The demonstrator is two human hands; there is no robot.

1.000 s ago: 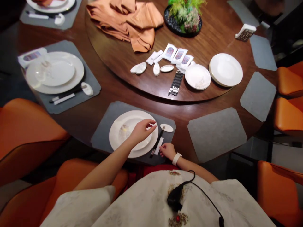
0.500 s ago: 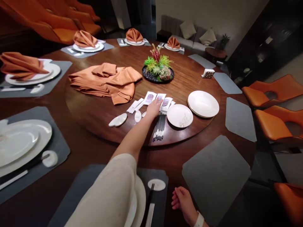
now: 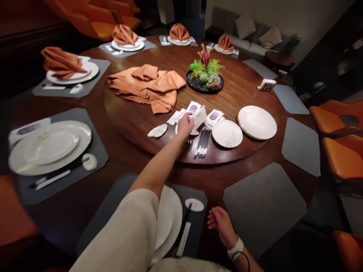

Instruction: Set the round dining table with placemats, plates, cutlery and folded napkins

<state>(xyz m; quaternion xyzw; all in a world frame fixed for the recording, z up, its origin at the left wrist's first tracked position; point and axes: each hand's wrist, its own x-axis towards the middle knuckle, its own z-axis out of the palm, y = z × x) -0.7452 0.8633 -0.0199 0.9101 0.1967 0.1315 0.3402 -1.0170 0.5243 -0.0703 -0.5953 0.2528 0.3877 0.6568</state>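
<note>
My left hand (image 3: 185,125) stretches out over the wooden turntable, closed on a white printed packet (image 3: 200,117) that tilts up from the pile. Beside it lie another flat packet (image 3: 214,117) and a bundle of black chopsticks (image 3: 202,143) with silvery ends. White spoon rests (image 3: 157,131) sit to the left of this hand, some partly hidden beneath it. My right hand (image 3: 221,223), with a white band at its wrist, hovers near the table edge; its fingers curl in and nothing shows in them. Below my left arm is a plate stack (image 3: 175,223) on a grey placemat.
Orange folded cloths (image 3: 144,85) and a plant centrepiece (image 3: 205,71) occupy the turntable. A small plate (image 3: 227,133) and larger stacked plates (image 3: 256,122) stand to the right. A bare grey placemat (image 3: 266,200) lies right of my right hand. Set places line the left side.
My left hand has closed on a packet and lifted it upright off the pile, drawing slightly back. The view has shifted to the left. My right hand stays curled near the edge.
</note>
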